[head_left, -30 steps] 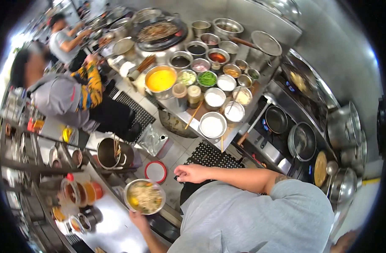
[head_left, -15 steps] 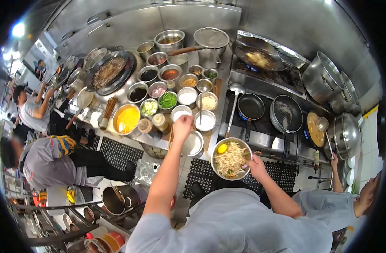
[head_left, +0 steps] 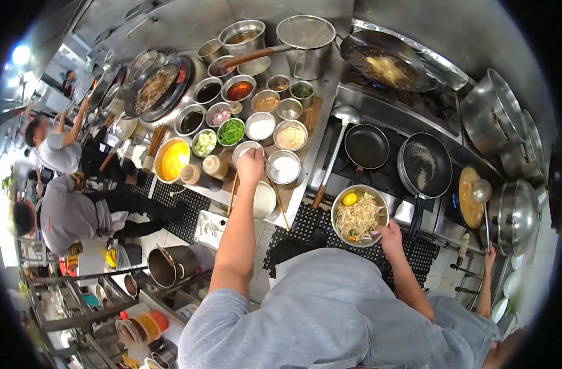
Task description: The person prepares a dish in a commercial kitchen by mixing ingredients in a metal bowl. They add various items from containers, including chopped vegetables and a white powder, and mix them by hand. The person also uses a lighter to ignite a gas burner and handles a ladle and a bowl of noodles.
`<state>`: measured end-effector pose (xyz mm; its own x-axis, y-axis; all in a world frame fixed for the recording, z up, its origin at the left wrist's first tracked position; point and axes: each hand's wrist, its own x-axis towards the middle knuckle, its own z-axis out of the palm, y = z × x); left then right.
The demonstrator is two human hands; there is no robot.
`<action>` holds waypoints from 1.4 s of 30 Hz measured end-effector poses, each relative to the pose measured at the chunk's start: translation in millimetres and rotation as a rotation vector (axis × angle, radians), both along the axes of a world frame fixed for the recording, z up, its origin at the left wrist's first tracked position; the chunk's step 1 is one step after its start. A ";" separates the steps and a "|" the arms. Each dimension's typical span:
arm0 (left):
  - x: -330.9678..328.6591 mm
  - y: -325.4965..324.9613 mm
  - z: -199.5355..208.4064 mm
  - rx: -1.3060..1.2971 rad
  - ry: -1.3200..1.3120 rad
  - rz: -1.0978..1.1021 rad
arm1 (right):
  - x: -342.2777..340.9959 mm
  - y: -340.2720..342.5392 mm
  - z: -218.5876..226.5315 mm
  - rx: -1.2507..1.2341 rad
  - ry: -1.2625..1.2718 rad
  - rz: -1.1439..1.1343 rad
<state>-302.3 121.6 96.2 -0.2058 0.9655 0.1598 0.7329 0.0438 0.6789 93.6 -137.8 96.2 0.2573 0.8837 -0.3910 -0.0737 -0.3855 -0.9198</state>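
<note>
The left hand (head_left: 251, 165) reached out over the surface (head_left: 321, 111), fingers curled around a small spoon handle at a metal seasoning bowl (head_left: 246, 149), with a bowl of white powder (head_left: 284, 166) just to its right. The right hand (head_left: 391, 232) gripped the rim of a noodle bowl (head_left: 359, 215) held beside the stove (head_left: 385, 175).

head-worn fisheye, steeply down over kitchen counter (head_left: 305, 178)
</note>
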 end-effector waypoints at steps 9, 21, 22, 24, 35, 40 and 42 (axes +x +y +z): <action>-32.9 -50.6 -31.1 0.042 -0.956 0.414 | 11.5 89.7 -19.6 0.075 0.027 0.174; -35.0 -59.4 -28.0 0.065 -0.988 0.436 | -35.1 143.0 6.1 0.030 0.042 0.194; -36.1 -58.2 -27.8 0.050 -1.019 0.448 | -35.1 144.3 5.3 0.029 0.039 0.203; -39.3 -55.5 -27.0 0.022 -1.082 0.473 | -35.5 147.9 0.6 0.030 0.031 0.221; -8.6 -52.8 -47.7 0.085 -0.630 0.343 | -30.9 149.4 -22.2 0.001 0.032 0.176; -26.6 -62.5 -31.2 0.109 -1.002 0.426 | -24.6 147.4 -22.7 0.018 0.039 0.156; -34.9 -64.1 -28.6 0.101 -1.061 0.436 | -25.2 147.5 -17.5 0.016 0.051 0.146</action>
<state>-337.2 57.5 67.6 -0.5959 0.7720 -0.2210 -0.2738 0.0633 0.9597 68.4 9.7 78.7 0.1054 0.9163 -0.3863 -0.0644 -0.3813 -0.9222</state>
